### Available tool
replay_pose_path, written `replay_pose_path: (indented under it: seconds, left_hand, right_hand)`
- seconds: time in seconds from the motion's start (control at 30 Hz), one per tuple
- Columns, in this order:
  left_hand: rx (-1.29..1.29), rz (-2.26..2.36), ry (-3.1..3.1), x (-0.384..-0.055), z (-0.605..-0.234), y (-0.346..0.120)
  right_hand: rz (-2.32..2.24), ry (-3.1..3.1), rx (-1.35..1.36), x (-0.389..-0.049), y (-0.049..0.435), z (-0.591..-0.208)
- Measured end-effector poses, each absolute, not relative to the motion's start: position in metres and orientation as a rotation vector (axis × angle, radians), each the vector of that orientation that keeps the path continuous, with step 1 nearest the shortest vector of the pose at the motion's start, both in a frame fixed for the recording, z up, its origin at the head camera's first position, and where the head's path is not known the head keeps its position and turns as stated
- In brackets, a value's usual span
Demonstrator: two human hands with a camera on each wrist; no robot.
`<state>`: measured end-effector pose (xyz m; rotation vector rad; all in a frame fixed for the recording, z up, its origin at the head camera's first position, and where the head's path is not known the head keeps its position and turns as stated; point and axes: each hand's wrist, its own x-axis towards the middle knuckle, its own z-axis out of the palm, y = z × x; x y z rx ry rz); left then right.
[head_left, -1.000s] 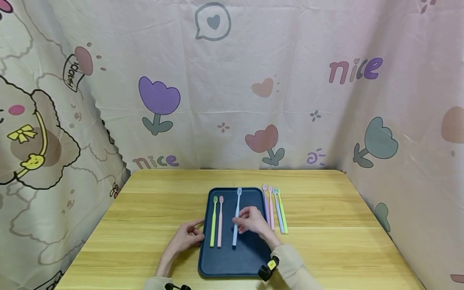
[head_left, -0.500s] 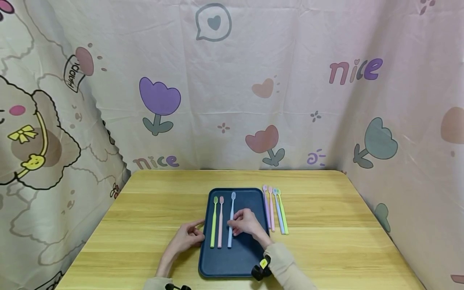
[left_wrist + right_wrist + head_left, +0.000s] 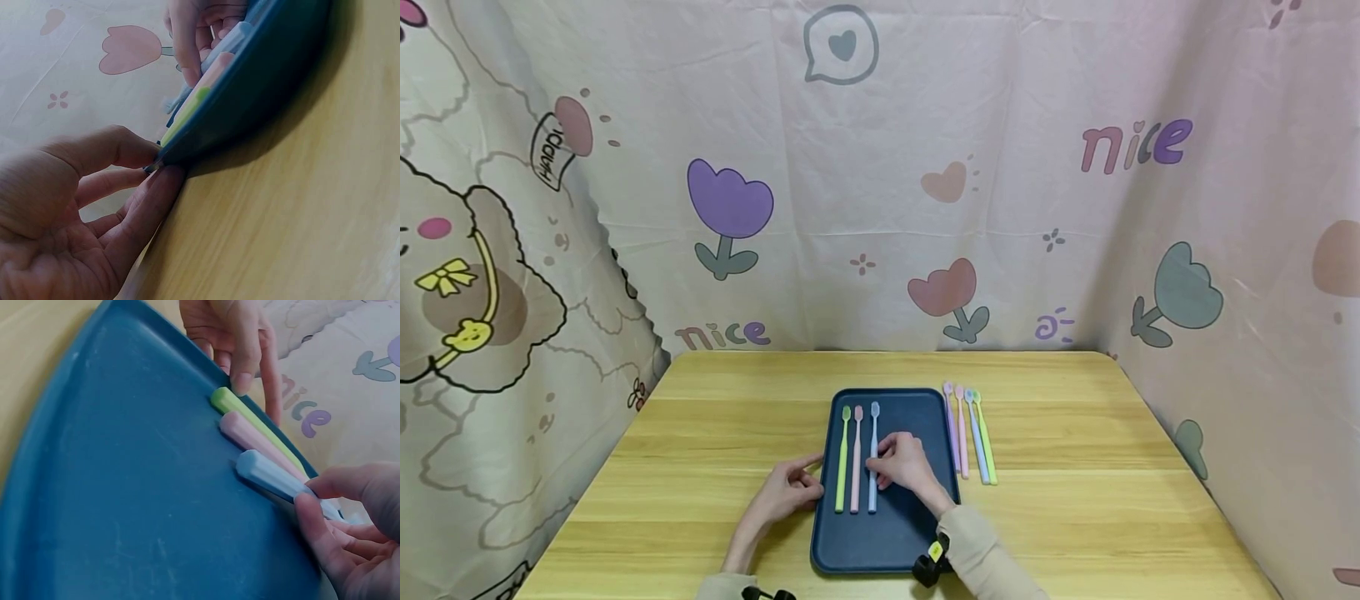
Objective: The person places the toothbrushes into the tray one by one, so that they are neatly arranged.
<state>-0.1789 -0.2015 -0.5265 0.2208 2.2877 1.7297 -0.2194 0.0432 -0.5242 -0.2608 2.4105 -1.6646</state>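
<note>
Head view, navy tray [image 3: 883, 546], three toothbrushes [image 3: 855, 467] inside, blue one [image 3: 874, 442] pinched

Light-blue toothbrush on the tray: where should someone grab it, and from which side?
The light-blue toothbrush is probably best pinched mid-handle from the person's right: a pink toothbrush lies close on its left, bare tray on its right. Its slim handle suits thumb and fingers, as the right hand shows.

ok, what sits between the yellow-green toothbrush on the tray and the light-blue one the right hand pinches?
One pink toothbrush, lying on the dark blue tray; nothing else. Shows in the head view and the right wrist view.
</note>
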Motion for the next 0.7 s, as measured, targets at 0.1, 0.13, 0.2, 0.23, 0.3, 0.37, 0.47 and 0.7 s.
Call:
replay_pose_path:
  seconds: [0.1,0.13,0.2,0.23,0.3,0.37,0.47,0.7]
  left_hand:
    - [0.223,1.725,2.289,-0.1791,-0.5268,-0.2016]
    - [0.225,1.726,2.289,-0.1792,-0.5268,-0.2016]
    - [0.229,1.730,2.286,-0.1793,-0.5266,-0.2016]
    - [0.232,1.730,2.286,-0.1794,-0.5265,-0.2015]
    - [0.233,1.731,2.285,-0.1793,-0.5261,-0.2015]
    - [0.233,1.728,2.285,-0.1791,-0.5259,-0.2014]
    - [0.227,1.724,2.283,-0.1788,-0.5256,-0.2015]
    - [0.235,1.732,2.279,-0.1792,-0.5254,-0.2014]
  right_hand:
    - [-1.651,2.443,-0.281,-0.2194,0.0422,-0.5254]
    - [-1.649,2.451,-0.286,-0.2194,0.0420,-0.5257]
    - [-1.643,2.466,-0.295,-0.2193,0.0419,-0.5260]
    - [-1.644,2.471,-0.298,-0.2193,0.0420,-0.5259]
    - [-1.635,2.480,-0.294,-0.2189,0.0422,-0.5257]
    - [-1.630,2.485,-0.297,-0.2186,0.0431,-0.5259]
    - [-1.623,2.475,-0.305,-0.2180,0.0456,-0.5271]
    - [-1.706,2.361,-0.334,-0.2165,0.0514,-0.5288]
